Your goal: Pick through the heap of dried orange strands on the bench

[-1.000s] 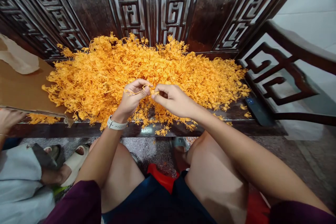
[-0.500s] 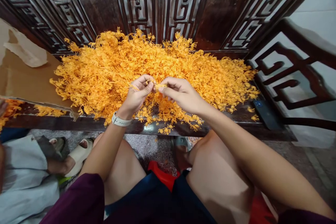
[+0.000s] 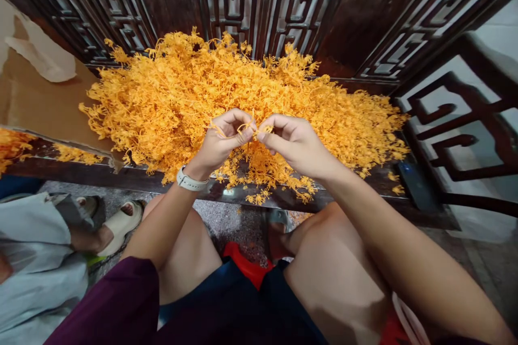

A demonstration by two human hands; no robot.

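My left hand (image 3: 226, 135) and my right hand (image 3: 291, 140) meet fingertip to fingertip in front of the orange pile. Between them is a thin, curly orange strand piece (image 3: 265, 129), pinched by both. A bit of orange strand also sticks out near the left palm. Just behind and below my hands spreads a large heap of orange stringy pieces (image 3: 170, 97), shaped like small tasselled flowers on stems. Where exactly the fingertips press on the strand is too small to make out.
The heap lies on a dark wooden bench (image 3: 133, 178) with a carved back (image 3: 165, 0). A cardboard box (image 3: 44, 102) stands at the left, a dark flat object (image 3: 421, 186) at the right. Another person's grey clothing (image 3: 36, 248) and sandal (image 3: 121, 226) show lower left.
The view has shifted slightly, so my hands appear a little further right. Both still pinch the strand piece, with a loop now showing by my left fingertips.
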